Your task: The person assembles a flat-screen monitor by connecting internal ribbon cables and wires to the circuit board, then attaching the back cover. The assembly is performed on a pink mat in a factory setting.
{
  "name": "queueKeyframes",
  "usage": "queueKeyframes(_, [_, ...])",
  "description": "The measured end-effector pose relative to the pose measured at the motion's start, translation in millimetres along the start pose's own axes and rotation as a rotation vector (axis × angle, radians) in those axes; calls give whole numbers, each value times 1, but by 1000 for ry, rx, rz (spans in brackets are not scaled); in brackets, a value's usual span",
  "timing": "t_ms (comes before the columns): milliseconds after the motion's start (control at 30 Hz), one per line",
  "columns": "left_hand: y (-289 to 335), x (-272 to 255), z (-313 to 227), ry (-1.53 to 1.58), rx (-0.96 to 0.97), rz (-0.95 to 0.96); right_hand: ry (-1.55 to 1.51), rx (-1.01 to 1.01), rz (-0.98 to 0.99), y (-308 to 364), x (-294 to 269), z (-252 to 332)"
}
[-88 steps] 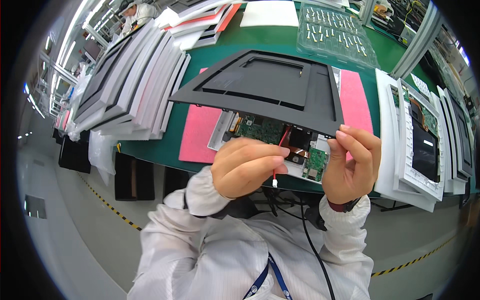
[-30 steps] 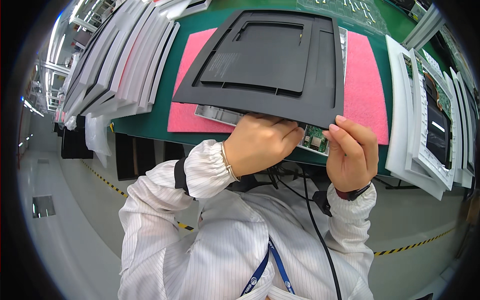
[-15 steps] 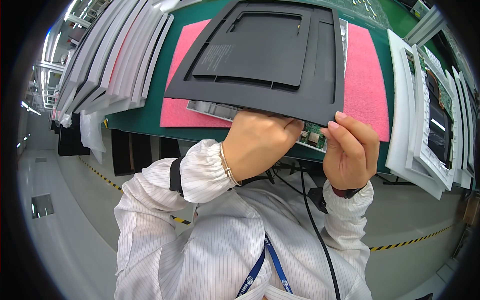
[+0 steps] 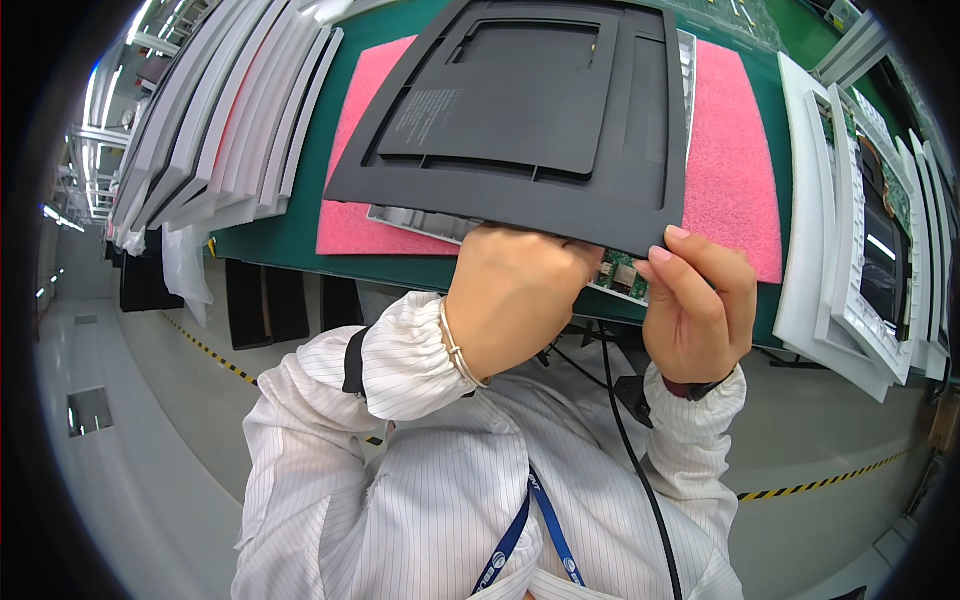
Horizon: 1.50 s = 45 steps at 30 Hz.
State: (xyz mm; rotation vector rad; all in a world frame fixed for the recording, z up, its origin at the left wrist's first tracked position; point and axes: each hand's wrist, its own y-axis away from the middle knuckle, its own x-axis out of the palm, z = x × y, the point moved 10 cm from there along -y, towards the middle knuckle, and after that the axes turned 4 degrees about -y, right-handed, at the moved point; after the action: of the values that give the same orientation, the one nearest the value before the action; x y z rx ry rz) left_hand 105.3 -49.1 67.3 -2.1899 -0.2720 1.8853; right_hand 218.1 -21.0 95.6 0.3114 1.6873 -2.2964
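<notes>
A black plastic back cover (image 4: 500,110) lies tilted over a white-framed unit, its near edge lifted. Under that edge shows a strip of green circuit board (image 4: 622,276) with metal connectors. My right hand (image 4: 700,300) pinches the cover's near right corner between thumb and fingers. Curled at the middle of the near edge is my left hand (image 4: 520,297), closed, its fingertips tucked out of sight beneath the cover. What those fingers hold is hidden. A pale frame (image 4: 415,222) peeks out below the cover at the left.
Pink foam matting (image 4: 735,160) lies under the unit on a green table (image 4: 335,262). Several grey-white panels (image 4: 230,120) stand in a row at left. Framed panels with boards and white foam sheets (image 4: 800,230) lean at right. A black cable (image 4: 635,440) hangs before me.
The cover's near edge has shifted slightly left. My left hand has turned a little and sits slightly lower, while my right hand keeps its pinch on the corner.
</notes>
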Motion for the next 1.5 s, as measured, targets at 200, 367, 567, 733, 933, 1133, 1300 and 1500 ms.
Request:
queueKeyframes(200, [6, -6, 0, 83, 94, -54, 7, -4, 1, -1, -1, -2])
queueKeyframes(367, [21, -30, -6, 175, 194, -207, 8, 7, -22, -1, -3, -4])
queueKeyframes(567, [52, -58, 38, 159, -6, -367, 5, 42, -10, -11, -5, -4])
queueKeyframes(733, [51, -55, 69, 330, -267, -278, 16, 60, -14, -23, -8, -3])
queueKeyframes(933, [33, -45, 67, 655, -321, -259, 31, 62, -69, -37, -10, -1])
queueKeyframes(1133, [44, -14, 101, 1510, -615, -247, 39, 78, -71, -40, -9, 3])
queueKeyframes(1300, [56, 0, 127, 2074, -579, -398, 69, 84, -44, -33, -5, 10])
queueKeyframes(1500, [54, 9, 130, 2196, -680, -300, 49, 78, 24, -17, 7, 19])
